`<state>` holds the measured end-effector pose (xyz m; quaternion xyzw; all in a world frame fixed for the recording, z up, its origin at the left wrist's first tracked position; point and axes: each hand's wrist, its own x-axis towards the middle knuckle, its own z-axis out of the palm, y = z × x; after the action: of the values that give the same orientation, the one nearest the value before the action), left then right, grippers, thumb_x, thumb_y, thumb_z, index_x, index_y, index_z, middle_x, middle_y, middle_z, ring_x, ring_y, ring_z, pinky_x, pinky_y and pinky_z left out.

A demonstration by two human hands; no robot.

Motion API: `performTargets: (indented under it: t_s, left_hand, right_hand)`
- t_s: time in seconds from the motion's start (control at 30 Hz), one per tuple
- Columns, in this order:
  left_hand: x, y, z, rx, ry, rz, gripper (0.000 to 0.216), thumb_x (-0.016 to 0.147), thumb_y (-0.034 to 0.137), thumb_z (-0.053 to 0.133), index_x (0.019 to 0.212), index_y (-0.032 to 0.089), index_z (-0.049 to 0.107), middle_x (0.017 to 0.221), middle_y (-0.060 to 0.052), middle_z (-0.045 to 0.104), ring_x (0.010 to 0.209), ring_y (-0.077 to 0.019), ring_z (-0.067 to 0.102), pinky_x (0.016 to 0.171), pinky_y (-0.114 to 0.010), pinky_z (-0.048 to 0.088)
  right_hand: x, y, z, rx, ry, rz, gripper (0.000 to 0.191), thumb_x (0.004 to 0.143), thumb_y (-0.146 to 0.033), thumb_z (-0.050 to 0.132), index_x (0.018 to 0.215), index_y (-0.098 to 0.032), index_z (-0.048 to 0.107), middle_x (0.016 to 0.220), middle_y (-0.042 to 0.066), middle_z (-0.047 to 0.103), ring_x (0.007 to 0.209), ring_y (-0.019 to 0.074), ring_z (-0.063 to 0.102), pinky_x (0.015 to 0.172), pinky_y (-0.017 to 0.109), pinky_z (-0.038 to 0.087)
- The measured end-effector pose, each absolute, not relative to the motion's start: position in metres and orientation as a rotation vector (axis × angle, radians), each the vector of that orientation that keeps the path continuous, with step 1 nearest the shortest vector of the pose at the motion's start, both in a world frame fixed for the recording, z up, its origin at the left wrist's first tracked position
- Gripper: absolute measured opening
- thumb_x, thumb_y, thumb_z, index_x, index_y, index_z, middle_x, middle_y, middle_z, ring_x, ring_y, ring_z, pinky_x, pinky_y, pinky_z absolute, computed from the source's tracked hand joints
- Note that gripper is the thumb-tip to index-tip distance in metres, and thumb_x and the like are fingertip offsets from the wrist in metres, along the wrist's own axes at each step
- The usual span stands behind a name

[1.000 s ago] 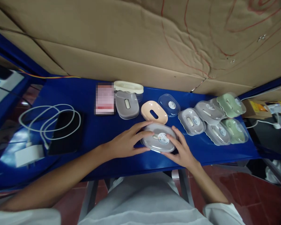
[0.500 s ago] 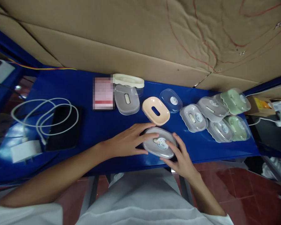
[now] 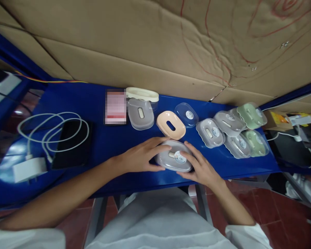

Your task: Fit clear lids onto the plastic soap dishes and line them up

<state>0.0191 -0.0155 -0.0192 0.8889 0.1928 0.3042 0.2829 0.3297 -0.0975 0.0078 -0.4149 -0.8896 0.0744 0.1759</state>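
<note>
A grey soap dish [image 3: 162,159] under a clear lid with a round sticker is at the blue table's front edge. My left hand [image 3: 142,155] grips its left end, thumb and fingers around the rim. On the opposite end, my right hand [image 3: 203,169] has its fingers over the lid and its thumb low at the near side. Just beyond the held dish is a peach soap dish [image 3: 161,120] without a lid, its oval slot showing. A loose clear lid [image 3: 180,118] with a sticker lies behind it to the right.
Several lidded grey soap dishes [image 3: 206,139] and green ones [image 3: 246,116] cluster at the right. Behind, a cream dish [image 3: 142,93] and another grey dish [image 3: 134,116] sit beside a blurred pink item [image 3: 115,107]. A white cable with charger [image 3: 29,169] and a dark phone-like slab [image 3: 71,155] lie left.
The view has shifted slightly. My right-hand fingers have moved closer over the lid and sticker. Both hands stay on the same grey soap dish.
</note>
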Motion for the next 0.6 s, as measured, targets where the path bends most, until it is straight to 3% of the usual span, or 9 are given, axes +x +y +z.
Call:
performTargets:
  t_s: [0.13, 0.23, 0.3, 0.4, 0.5, 0.6]
  left_hand:
    - [0.021, -0.019, -0.008, 2.360, 0.571, 1.085, 0.081, 0.100, 0.029, 0.077, 0.166, 0.032, 0.031, 0.176, -0.021, 0.033, 0.161, -0.0326, 0.044, 0.124, -0.054, 0.051]
    - [0.021, -0.017, -0.006, 2.437, 0.727, 1.125, 0.069, 0.103, 0.023, 0.072, 0.163, 0.026, 0.038, 0.176, -0.023, 0.032, 0.163, -0.0342, 0.040, 0.125, -0.054, 0.049]
    - [0.021, -0.015, -0.010, 2.538, 0.840, 1.009, 0.059, 0.104, 0.021, 0.068, 0.159, 0.021, 0.046, 0.175, -0.024, 0.033, 0.163, -0.0374, 0.038, 0.127, -0.057, 0.046]
    - [0.021, -0.011, -0.017, 2.695, 0.949, 0.763, 0.057, 0.105, 0.028, 0.068, 0.158, 0.017, 0.052, 0.177, -0.024, 0.033, 0.164, -0.0434, 0.035, 0.129, -0.065, 0.037]
    - [0.021, -0.012, -0.020, 2.788, 0.958, 0.647, 0.054, 0.106, 0.036, 0.067, 0.157, 0.020, 0.056, 0.172, -0.017, 0.045, 0.161, -0.0398, 0.039, 0.133, -0.067, 0.023]
    - [0.023, -0.015, -0.018, 2.839, 0.908, 0.684, 0.038, 0.108, 0.030, 0.063, 0.146, 0.025, 0.064, 0.152, -0.010, 0.067, 0.148, -0.0314, 0.053, 0.132, -0.061, 0.018]
  right_hand:
    - [0.359, -0.059, 0.049, -1.152, -2.487, 0.088, 0.085, 0.094, -0.043, 0.083, 0.167, -0.032, 0.040, 0.173, 0.015, 0.042, 0.157, 0.0373, 0.049, 0.120, 0.057, 0.056]
    - [0.391, -0.002, 0.074, -1.306, -2.387, -0.041, 0.083, 0.092, -0.050, 0.084, 0.163, -0.032, 0.043, 0.171, 0.014, 0.043, 0.157, 0.0399, 0.047, 0.123, 0.064, 0.050]
    - [0.411, 0.041, 0.081, -1.452, -2.379, -0.048, 0.079, 0.093, -0.054, 0.082, 0.158, -0.027, 0.047, 0.167, 0.017, 0.046, 0.151, 0.0393, 0.053, 0.121, 0.060, 0.052]
    - [0.431, 0.092, 0.078, -1.563, -2.441, 0.057, 0.069, 0.093, -0.047, 0.082, 0.150, -0.020, 0.054, 0.155, 0.021, 0.055, 0.145, 0.0365, 0.058, 0.120, 0.048, 0.051]
    - [0.437, 0.117, 0.067, -1.543, -2.444, 0.122, 0.069, 0.086, -0.038, 0.087, 0.144, -0.019, 0.055, 0.148, 0.019, 0.058, 0.143, 0.0364, 0.059, 0.117, 0.048, 0.052]
    - [0.437, 0.123, 0.055, -1.561, -2.424, 0.112, 0.065, 0.082, -0.033, 0.088, 0.138, -0.017, 0.057, 0.146, 0.022, 0.058, 0.135, 0.0359, 0.062, 0.109, 0.047, 0.054]
